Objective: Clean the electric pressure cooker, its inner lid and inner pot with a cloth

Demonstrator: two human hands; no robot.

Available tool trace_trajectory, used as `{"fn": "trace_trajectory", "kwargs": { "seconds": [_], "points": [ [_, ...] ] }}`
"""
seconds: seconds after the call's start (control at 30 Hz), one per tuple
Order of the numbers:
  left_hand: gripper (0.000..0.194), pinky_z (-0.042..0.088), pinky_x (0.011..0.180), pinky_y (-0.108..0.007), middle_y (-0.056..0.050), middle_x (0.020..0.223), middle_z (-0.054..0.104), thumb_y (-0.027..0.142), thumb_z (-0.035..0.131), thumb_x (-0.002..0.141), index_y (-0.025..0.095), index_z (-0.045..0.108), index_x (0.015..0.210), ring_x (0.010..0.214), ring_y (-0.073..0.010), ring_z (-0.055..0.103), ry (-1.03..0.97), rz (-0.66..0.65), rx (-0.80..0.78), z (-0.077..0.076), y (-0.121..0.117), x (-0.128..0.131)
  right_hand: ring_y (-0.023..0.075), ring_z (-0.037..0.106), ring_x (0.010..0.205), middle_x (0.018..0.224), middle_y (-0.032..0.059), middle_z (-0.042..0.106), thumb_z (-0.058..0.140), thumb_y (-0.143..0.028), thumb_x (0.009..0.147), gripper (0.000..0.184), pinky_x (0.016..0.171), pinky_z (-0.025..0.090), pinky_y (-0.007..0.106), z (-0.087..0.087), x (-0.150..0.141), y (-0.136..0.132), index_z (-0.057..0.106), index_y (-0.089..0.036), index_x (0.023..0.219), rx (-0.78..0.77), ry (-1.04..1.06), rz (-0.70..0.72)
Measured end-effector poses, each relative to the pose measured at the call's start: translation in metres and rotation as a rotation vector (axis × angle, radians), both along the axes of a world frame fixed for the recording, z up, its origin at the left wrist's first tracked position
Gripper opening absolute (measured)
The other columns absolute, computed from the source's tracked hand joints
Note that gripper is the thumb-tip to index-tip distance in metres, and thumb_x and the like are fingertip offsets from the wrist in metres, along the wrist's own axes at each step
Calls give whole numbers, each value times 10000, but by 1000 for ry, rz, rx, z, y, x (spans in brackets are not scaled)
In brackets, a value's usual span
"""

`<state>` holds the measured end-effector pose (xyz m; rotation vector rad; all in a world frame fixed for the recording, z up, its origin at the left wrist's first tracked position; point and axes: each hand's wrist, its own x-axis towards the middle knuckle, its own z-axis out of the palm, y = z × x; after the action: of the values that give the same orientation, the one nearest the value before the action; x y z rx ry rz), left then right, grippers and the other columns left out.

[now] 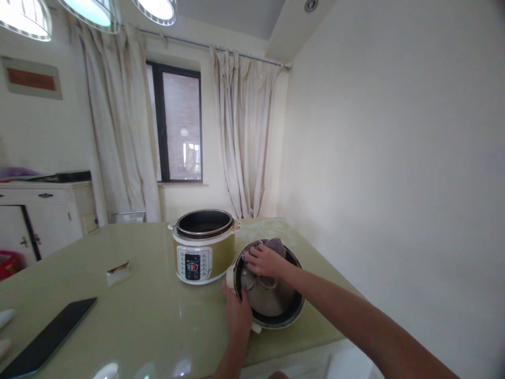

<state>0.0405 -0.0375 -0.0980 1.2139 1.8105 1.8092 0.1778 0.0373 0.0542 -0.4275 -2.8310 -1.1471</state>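
Note:
The lid of an electric pressure cooker (272,297) lies on the table with its metal inner side up and a dark ring around the rim. My left hand (239,310) grips its left edge, thumb over the rim. Pressed against the inner side near the far rim, my right hand (262,260) holds a greyish cloth (276,246) bunched under its fingers. Just left of the lid stands the cooker body (221,258), white and olive-gold with a control panel on its front. Its top is uncovered, showing a dark pot inside.
A glossy pale green table (150,310) bears everything. On its left lie a dark flat slab (51,337) and a small whitish packet (118,272). A white wall (394,158) rises close on the right. Behind are curtains (246,131) and a white cabinet (55,210).

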Motion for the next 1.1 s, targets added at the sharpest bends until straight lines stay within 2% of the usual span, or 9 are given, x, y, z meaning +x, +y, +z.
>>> {"fn": "trace_trajectory", "kwargs": {
  "seconds": [0.1, 0.2, 0.4, 0.53, 0.6, 0.7, 0.83, 0.97, 1.1],
  "points": [
    [608, 543, 1030, -408, -232, 1450, 597, 402, 460, 990, 144, 321, 1523, 1300, -304, 647, -9, 12, -9, -2, 1, 1, 262, 533, 1148, 1323, 130, 644, 512, -223, 1052, 212, 878, 471, 438, -11, -11, 8, 698, -171, 1141, 1, 26, 128],
    [614, 525, 1070, -423, -232, 1469, 579, 405, 469, 989, 146, 320, 1526, 1326, -306, 627, -21, 3, -2, -4, 3, 1, 265, 539, 1138, 1348, 131, 630, 483, -214, 1054, 235, 896, 481, 447, -12, -7, 12, 689, -184, 1162, -33, 57, 48],
    [573, 483, 1129, -462, -225, 1438, 571, 367, 504, 985, 150, 366, 1497, 1348, -303, 587, -32, -6, 83, -1, 4, 1, 383, 521, 1257, 1434, 222, 535, 709, -233, 832, 340, 932, 537, 492, 1, 26, -10, 733, -159, 1163, -244, 257, -552],
    [562, 479, 1130, -480, -221, 1436, 564, 349, 515, 978, 147, 378, 1484, 1357, -303, 571, -39, -17, 99, 7, 0, 2, 399, 626, 1137, 1344, 222, 587, 766, -283, 733, 409, 848, 587, 485, 5, 46, -40, 778, -178, 1129, -455, 125, -803],
    [564, 481, 1129, -471, -219, 1429, 571, 352, 526, 973, 139, 389, 1477, 1357, -300, 571, -45, -26, 105, 11, -2, 3, 378, 670, 1066, 1278, 180, 630, 768, -294, 716, 440, 818, 595, 479, 4, 50, -55, 782, -227, 1151, -556, 26, -785],
    [559, 495, 1113, -445, -204, 1416, 591, 371, 538, 973, 148, 405, 1468, 1331, -292, 593, -46, -51, 103, 12, -3, 3, 345, 689, 1041, 1275, 138, 636, 771, -285, 703, 461, 812, 594, 452, -5, 43, -71, 774, -276, 1163, -626, -56, -638],
    [524, 541, 1034, -456, -204, 1321, 644, 413, 536, 972, 142, 446, 1411, 1235, -305, 654, -53, -18, 9, 9, -1, 1, 303, 669, 1035, 1266, 126, 602, 732, -326, 760, 431, 812, 588, 425, -21, 13, -74, 729, -261, 1185, -649, 64, -449],
    [471, 567, 954, -448, -194, 1265, 673, 443, 517, 982, 161, 472, 1356, 1151, -307, 696, -64, 18, -56, 6, 0, -5, 336, 614, 1158, 1331, 137, 554, 723, -364, 780, 445, 854, 586, 454, -31, -17, -68, 692, -257, 1211, -603, 264, -421],
    [429, 576, 888, -451, -200, 1187, 696, 444, 514, 986, 150, 502, 1298, 1081, -318, 717, -73, 40, -127, 8, 0, -7, 344, 621, 1141, 1305, 136, 574, 726, -371, 772, 425, 855, 588, 478, -33, -18, -68, 708, -251, 1180, -603, 221, -425]
  ]
}}
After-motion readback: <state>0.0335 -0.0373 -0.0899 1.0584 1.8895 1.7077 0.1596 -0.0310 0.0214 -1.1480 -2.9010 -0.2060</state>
